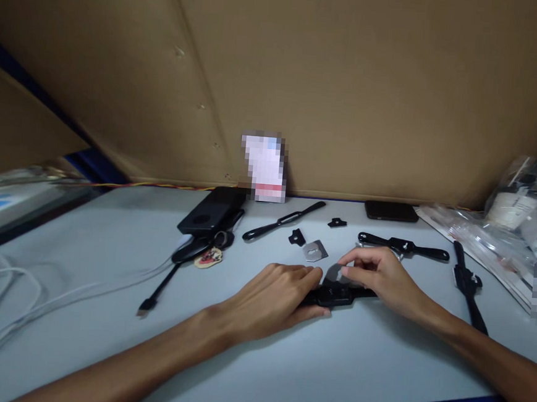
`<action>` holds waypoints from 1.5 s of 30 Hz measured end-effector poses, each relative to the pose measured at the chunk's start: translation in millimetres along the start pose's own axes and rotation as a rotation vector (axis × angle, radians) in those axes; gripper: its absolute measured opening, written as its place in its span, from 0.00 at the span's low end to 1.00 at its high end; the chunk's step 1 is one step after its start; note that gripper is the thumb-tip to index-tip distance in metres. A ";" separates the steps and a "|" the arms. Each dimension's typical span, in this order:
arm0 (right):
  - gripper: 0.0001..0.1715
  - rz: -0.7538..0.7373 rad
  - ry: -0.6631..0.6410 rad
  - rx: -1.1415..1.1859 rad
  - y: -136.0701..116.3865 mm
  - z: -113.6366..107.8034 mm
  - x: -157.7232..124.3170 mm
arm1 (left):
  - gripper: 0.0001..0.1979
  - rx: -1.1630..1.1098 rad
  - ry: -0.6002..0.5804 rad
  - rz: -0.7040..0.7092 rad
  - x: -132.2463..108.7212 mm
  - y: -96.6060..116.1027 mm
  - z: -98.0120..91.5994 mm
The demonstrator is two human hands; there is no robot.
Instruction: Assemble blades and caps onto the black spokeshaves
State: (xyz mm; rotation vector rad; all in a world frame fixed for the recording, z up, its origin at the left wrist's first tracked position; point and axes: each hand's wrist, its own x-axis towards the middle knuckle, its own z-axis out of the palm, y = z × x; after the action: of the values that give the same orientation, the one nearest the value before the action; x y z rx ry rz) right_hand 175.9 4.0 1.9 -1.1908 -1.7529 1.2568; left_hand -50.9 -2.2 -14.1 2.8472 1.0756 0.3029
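My left hand (284,292) is wrapped around one handle of a black spokeshave (335,295), which lies low over the table. Pinched in the fingers of my right hand (378,275) is a thin grey spokeshave blade (333,274), tilted at the far edge of the tool's middle. Whether blade and body touch, I cannot tell. Just beyond them lie another silver blade (315,251) and two small black cap pieces, one nearer (296,236) and one farther (337,222). A bare spokeshave body (284,219) rests behind these.
To the right lie two more black spokeshaves, one crosswise (404,246) and one lengthwise (469,285). A dark phone (391,211) and plastic bags (465,235) are behind. A lit phone (266,167) leans on the back panel. Left are a black box (212,210), a cable (156,297) and white cords (33,288).
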 end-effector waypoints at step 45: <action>0.19 -0.139 -0.073 -0.281 8.8 8.5 -1.1 | 0.24 -0.010 0.009 0.021 -1.1 -2.7 3.4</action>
State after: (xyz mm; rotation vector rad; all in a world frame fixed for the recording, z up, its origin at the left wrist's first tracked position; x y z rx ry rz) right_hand 171.4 1.1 -9.1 -1.1634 -2.0805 1.0073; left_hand -52.8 -1.0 -18.0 2.8532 1.0430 0.3220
